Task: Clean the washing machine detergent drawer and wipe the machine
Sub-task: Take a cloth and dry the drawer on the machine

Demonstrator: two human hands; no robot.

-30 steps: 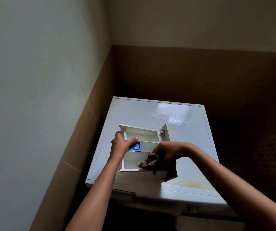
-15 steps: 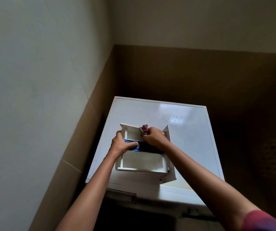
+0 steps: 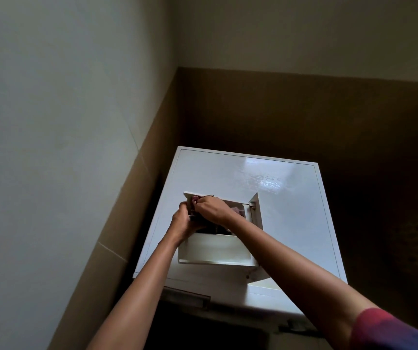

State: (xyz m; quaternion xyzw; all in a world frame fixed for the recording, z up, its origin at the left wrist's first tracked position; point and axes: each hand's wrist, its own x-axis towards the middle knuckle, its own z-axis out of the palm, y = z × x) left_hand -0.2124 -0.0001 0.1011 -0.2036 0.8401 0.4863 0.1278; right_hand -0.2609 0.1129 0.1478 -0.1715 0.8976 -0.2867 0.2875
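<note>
A white detergent drawer [image 3: 215,251] lies on top of the white washing machine [image 3: 291,210]. My left hand [image 3: 184,223] grips the drawer's left wall near its far end. My right hand [image 3: 210,208] is closed on a dark reddish cloth [image 3: 194,199] and presses it into the drawer's far left corner. More of the cloth [image 3: 238,210] shows behind my right wrist, in the far compartment. My hands cover the blue insert.
The machine stands in a corner, with a pale and brown wall [image 3: 117,198] close on the left and another behind. The empty drawer slot [image 3: 187,298] shows at the machine's front left. Dark space lies to the right.
My right hand has moved with the cloth from the drawer's near right corner to its far left corner. My left hand has kept its hold on the left wall.
</note>
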